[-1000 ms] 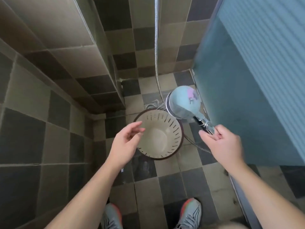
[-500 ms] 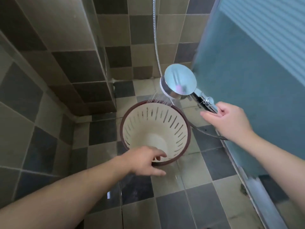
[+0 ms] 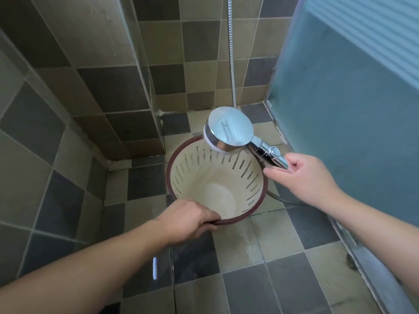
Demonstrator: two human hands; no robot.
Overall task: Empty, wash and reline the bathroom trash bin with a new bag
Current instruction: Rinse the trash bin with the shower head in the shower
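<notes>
The trash bin (image 3: 217,182) stood on the tiled floor (image 3: 240,288) of the shower corner, near the middle of the scene, its mouth tipped a little toward the camera so the cream inside and the rows of narrow slots in its wall showed; a dark red rim ran round the top and nothing lay in it. The left hand (image 3: 188,217) reached in from the near left and gripped the near edge of that rim, fingers curled together over the lip and the thumb underneath, though the thumb was mostly hidden. The right hand (image 3: 303,177) came in from the near right and held the chrome handle of the shower head (image 3: 229,130) at its lower end, thumb and forefinger pinching the handle while the other fingers were folded in loosely behind. The round head hung just above the far right part of the bin's rim, its face turned down toward the bin; whether water ran from it could not be told. A metal hose (image 3: 231,53) dropped down the far tiled wall behind the head, and another stretch of it showed on the floor beside the right wrist. A frosted blue-green glass door (image 3: 344,109) closed off the right side, and the floor near the bin looked wet and shiny
</notes>
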